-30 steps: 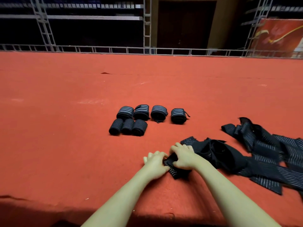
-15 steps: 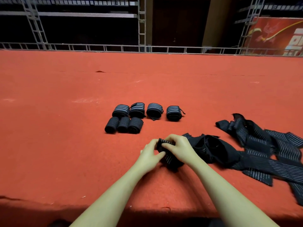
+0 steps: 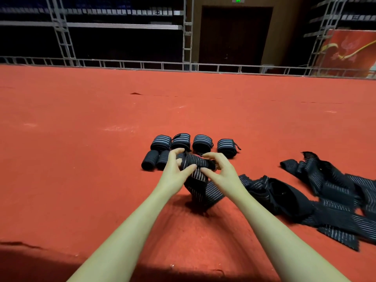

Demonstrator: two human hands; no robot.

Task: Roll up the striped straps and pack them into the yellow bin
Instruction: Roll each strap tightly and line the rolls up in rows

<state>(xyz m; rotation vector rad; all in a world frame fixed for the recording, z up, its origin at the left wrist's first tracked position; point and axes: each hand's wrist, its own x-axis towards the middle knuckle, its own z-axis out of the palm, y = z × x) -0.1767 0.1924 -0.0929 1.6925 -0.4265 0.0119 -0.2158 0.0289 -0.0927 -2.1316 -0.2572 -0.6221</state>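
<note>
Hands of one person reach forward from bare forearms over a wide red carpeted floor [image 3: 81,159]. Both hold a black elastic strap with thin pale stripes [image 3: 196,178], lifted off the carpet. The left hand [image 3: 175,171] curls its fingers [image 3: 190,167] round the partly wound end of the strap. The right hand [image 3: 220,171] pinches the same wound end from the other side, its upper fingers arched over it. The strap's loose tail hangs down between the wrists and touches the carpet.

Just beyond the hands lie finished rolls of the same striped fabric. Four rolls [image 3: 203,143] form a far row, side by side. In front of them two darker rolls [image 3: 149,162] show plainly, with any more hidden behind the left hand.

To the right, a tangled heap of unrolled striped straps [image 3: 329,192] sprawls flat and crumpled across the carpet; their number cannot be counted.

Far off, a low metal truss railing [image 3: 142,64] edges the carpet, a dark door [image 3: 234,35] stands behind it, and a red banner [image 3: 345,53] hangs at the right.
</note>
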